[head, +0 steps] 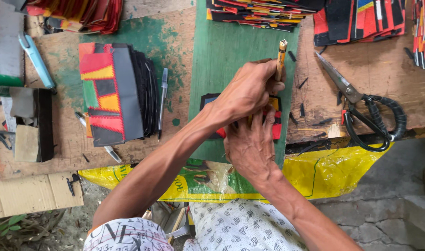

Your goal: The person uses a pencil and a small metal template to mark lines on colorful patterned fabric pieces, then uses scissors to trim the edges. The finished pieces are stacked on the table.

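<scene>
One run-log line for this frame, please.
left hand: grips wooden-handled tool | right hand: presses patchwork piece | green board

Wooden-handled tool (282, 58): thin stick, yellowish with dark bands, held near upright, top end poking out above the left hand (248, 93), lower part hidden inside the fist. Patchwork piece (275, 122): flat, black with red, yellow and blue patches, lying on the green board directly beneath both hands, mostly covered; only its edges show left and right of the right hand (250, 146), which presses down on it.
</scene>
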